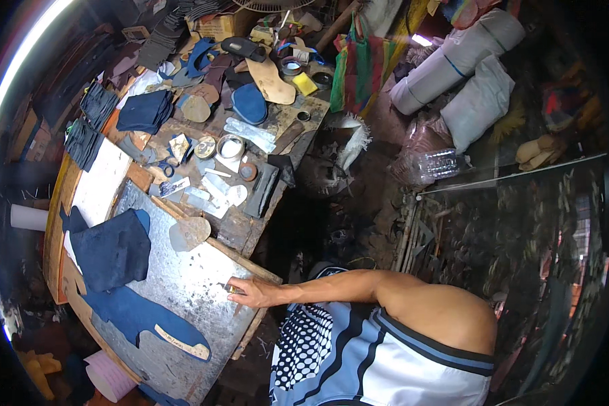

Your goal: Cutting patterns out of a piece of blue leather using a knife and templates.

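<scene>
Cluttered wooden worktable [233, 233], seen from above, crowded at its far part with dark cut pieces, tape rolls and scraps; at its near end lies a grey board [230, 321] with wooden edging, bright under the light. On the board's left part rests a long blue sheet [139, 314], partly overlapped by a dark navy piece [111, 250]; a pale printed strip [183, 343] lies on the blue sheet's near end. The right hand [250, 293] reaches in from the right, low over the board's right edge, apart from the blue sheet, fingers bent; whether they grip the tiny item at their tips cannot be told. The left hand is out of view. A rounded grey-beige piece [189, 234] lies beyond the right hand; dark specks [201, 279] dot the board just beside its fingers
</scene>
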